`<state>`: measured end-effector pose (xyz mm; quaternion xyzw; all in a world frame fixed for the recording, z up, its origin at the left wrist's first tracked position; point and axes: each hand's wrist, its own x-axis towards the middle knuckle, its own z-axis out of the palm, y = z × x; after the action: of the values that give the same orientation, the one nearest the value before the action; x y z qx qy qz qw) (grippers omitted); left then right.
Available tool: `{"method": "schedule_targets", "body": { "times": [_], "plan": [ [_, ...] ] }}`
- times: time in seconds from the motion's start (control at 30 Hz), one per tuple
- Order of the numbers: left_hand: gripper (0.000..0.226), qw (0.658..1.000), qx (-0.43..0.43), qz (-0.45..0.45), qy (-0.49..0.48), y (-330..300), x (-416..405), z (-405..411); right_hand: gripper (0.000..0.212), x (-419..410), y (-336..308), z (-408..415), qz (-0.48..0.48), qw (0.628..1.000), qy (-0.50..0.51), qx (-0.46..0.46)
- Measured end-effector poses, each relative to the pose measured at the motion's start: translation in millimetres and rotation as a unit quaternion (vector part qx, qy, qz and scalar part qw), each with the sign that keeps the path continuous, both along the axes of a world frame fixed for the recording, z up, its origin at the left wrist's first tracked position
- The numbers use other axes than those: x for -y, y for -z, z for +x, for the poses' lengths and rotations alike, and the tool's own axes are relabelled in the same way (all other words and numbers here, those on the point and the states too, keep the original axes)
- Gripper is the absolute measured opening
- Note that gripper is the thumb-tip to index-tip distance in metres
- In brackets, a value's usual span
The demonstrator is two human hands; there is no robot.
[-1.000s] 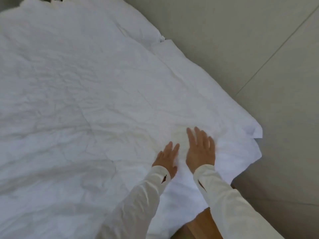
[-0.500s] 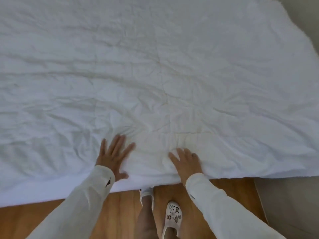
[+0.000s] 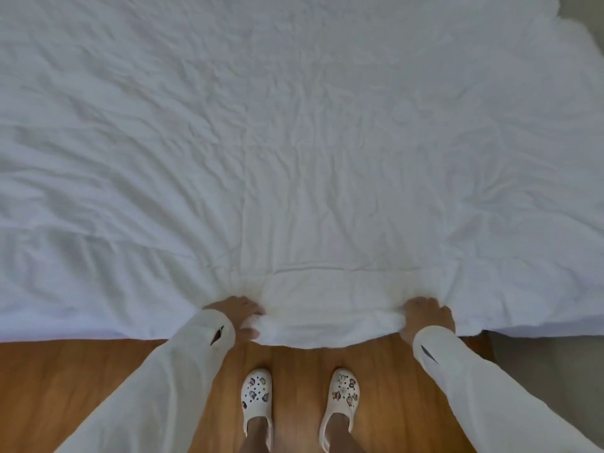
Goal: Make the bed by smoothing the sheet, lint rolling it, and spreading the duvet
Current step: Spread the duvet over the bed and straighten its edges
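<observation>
A wrinkled white duvet (image 3: 294,142) covers the whole bed and fills the upper two thirds of the head view. Its near edge hangs over the foot of the bed. My left hand (image 3: 240,313) grips a bunched fold of that edge, with fingers curled round the cloth. About a forearm's length to the right, my right hand (image 3: 425,317) grips the same edge the same way. The stretch of duvet between the two hands sags slightly toward the floor. No lint roller is in view.
A wooden floor (image 3: 81,387) runs along the bed's near side. My feet stand on it in white clogs (image 3: 256,397) with charms. A grey floor or wall strip (image 3: 539,371) lies at the right, past the bed's corner.
Both hands lay flat on the duvet before; now they have slid to its near edge, spread wider apart, and curled round the cloth. My view has centred on the bed's foot.
</observation>
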<state>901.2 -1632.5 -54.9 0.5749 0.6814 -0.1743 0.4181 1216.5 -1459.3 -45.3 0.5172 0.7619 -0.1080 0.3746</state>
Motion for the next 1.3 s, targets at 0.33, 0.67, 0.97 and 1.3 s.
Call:
{"method": "schedule_targets", "body": {
  "times": [0.33, 0.67, 0.97, 1.3],
  "plan": [
    [0.11, 0.972, -0.194, 0.128, 0.021, 11.6, 101.2, -111.7, 0.076, 139.0, 5.5, -185.2, -0.094, 0.946, -0.152, -0.269],
    [0.074, 0.936, -0.259, 0.175, -0.164, -1.4, 151.9, -234.7, 0.1, 177.8, 17.2, -319.9, -0.057, 0.937, -0.28, -0.203],
    [0.039, 0.98, -0.024, -0.129, -0.151, -23.9, 154.4, -220.2, 0.041, 154.5, -7.1, -344.1, -0.157, 0.939, -0.307, 0.018],
    [0.094, 0.98, -0.09, 0.111, -0.136, -7.1, 258.0, -381.0, 0.064, 255.9, -11.4, -493.8, -0.241, 0.898, -0.236, -0.281]
  ]
}}
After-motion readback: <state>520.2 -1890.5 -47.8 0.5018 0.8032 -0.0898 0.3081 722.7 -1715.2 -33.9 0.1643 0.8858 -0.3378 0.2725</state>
